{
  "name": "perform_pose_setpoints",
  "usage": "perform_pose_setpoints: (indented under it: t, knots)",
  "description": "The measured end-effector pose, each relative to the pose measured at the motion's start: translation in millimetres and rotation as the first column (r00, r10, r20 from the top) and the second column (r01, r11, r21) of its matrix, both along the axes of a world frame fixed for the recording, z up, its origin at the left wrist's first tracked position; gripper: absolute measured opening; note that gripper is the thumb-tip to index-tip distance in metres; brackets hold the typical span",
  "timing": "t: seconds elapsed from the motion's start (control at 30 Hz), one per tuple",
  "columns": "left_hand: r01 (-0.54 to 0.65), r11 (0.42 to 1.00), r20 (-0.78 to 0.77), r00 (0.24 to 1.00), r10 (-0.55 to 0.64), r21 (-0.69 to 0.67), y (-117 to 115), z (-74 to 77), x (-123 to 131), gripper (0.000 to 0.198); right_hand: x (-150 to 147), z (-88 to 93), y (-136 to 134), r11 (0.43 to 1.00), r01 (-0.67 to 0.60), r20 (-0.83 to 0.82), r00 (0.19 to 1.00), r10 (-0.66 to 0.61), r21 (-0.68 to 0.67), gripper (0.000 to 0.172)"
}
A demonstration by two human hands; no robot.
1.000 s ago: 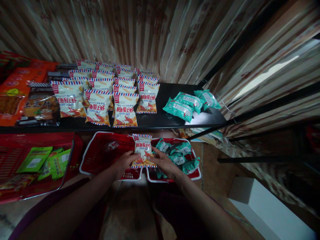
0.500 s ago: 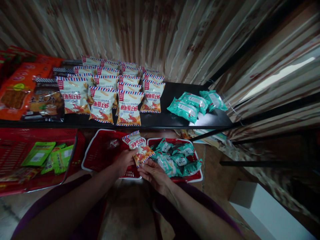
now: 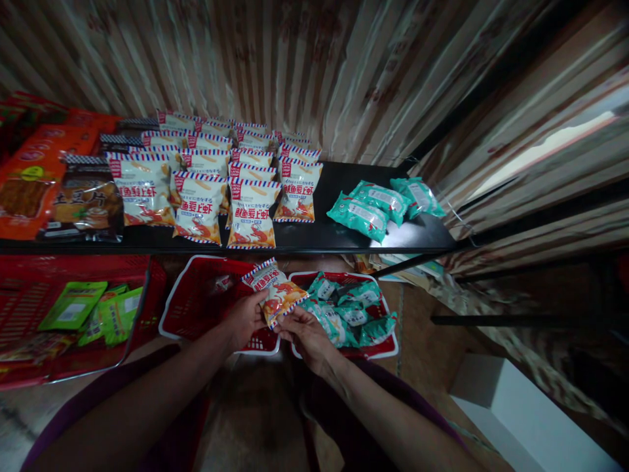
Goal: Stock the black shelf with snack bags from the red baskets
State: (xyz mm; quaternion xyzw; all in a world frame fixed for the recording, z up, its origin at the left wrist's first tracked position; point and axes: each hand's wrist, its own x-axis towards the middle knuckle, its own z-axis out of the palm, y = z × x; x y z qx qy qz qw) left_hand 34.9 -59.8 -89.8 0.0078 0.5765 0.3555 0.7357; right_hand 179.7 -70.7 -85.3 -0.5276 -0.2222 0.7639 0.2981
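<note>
Head camera: a shrimp-printed snack bag (image 3: 278,292) is held tilted in front of the black shelf (image 3: 339,174), above the inner edge of the middle red basket (image 3: 183,311). Its left side is pinched by the left hand (image 3: 244,322), with the thumb laid over the front, and its lower edge is gripped between the thumb and fingers of the right hand (image 3: 307,337). By being taken at its margins, the soft bag is probably kept steady, and most of its print is left uncovered. On the shelf, matching snack bags (image 3: 253,213) are stood upright in overlapping rows, faces outward, seemingly so that the fronts can be read and depth is used; teal packets (image 3: 361,216) are laid down beside them. The baskets are set just below the shelf edge, presumably for easy reach. In the middle one, a small shiny packet (image 3: 223,283) can be made out, too dim to identify. The right red basket (image 3: 394,347) is heaped with teal-wrapped packs (image 3: 356,316). In the left red basket (image 3: 22,282), bright green pouches (image 3: 73,305) are held, with reddish packets (image 3: 42,346) beside them.
</note>
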Motion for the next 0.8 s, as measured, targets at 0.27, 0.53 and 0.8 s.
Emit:
perform_pose_setpoints:
  t: [0.27, 0.53, 0.8]
  knots:
    - [0.033, 0.998, -0.034, 0.999, -0.031, 0.051, -3, 0.3, -5, 0.022, -2, -2.5, 1, 0.991, -0.059, 0.080, 0.996, 0.049, 0.118, 0.037]
    - [0.025, 0.993, -0.165, 0.986, -0.006, 0.115, -7, -2.0, -8, 0.027, 11, -12.6, -1, 0.730, -0.486, 0.491, 0.839, 0.235, 0.481, 0.020]
    - [-0.001, 0.991, -0.097, 0.995, 0.014, 0.134, -1, 4.2, -13, 0.022, 25, 0.2, 5, 0.104, -0.959, 0.965, 0.262, -0.025, 0.263, 0.014]
